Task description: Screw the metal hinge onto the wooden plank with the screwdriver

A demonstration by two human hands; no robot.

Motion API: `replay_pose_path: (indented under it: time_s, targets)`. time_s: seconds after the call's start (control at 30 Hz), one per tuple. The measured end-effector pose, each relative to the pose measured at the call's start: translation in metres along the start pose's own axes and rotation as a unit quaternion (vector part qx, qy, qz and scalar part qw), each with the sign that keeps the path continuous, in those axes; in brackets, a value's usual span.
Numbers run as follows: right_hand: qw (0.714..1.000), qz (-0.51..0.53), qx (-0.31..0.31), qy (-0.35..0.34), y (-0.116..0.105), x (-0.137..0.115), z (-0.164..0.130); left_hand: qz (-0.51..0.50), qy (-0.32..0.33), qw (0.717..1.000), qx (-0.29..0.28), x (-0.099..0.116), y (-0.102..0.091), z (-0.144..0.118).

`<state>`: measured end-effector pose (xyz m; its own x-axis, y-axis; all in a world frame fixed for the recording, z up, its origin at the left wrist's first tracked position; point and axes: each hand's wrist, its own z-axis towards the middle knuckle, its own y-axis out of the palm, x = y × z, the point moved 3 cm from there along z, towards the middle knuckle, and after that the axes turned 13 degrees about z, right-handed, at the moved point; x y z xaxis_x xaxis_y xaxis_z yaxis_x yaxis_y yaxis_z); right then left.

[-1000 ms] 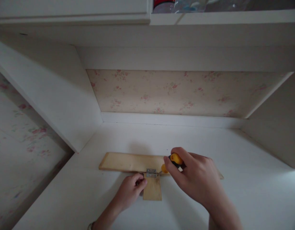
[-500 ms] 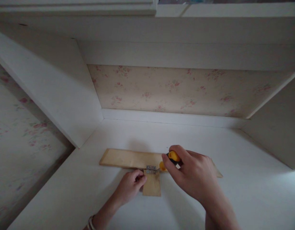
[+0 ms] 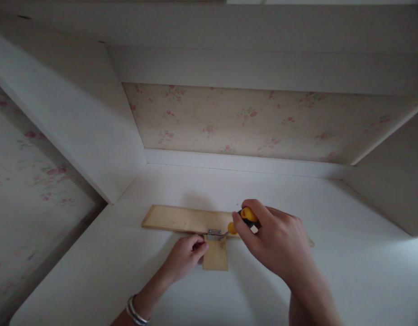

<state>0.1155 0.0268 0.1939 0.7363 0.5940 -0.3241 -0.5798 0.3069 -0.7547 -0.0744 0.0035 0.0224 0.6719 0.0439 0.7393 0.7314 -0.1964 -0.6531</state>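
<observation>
Near the hinge, curled right hand

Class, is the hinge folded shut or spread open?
Spread open: the metal hinge has one leaf on the long wooden board, one on the short board.

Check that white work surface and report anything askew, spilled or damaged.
Nothing obvious looks askew or spilled. One small dark speck marks the white surface just beyond the long board, odd against the plain finish; dirt or damage, I can't tell.
</observation>
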Motion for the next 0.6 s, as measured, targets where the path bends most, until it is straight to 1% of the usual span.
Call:
replay_pose_path:
  time_s: [0.17, 0.6]
  targets:
    - [1.000, 0.018, -0.008, -0.008, -0.0002, -0.0016, 0.0007, -0.007, -0.009, 1.000, -0.014, 0.0008, 0.0004, 0.0002]
    - [1.000, 0.024, -0.012, -0.004, 0.0007, -0.0011, -0.0009, 0.007, 0.005, 1.000, 0.000, 0.0017, 0.0002, 0.0004]
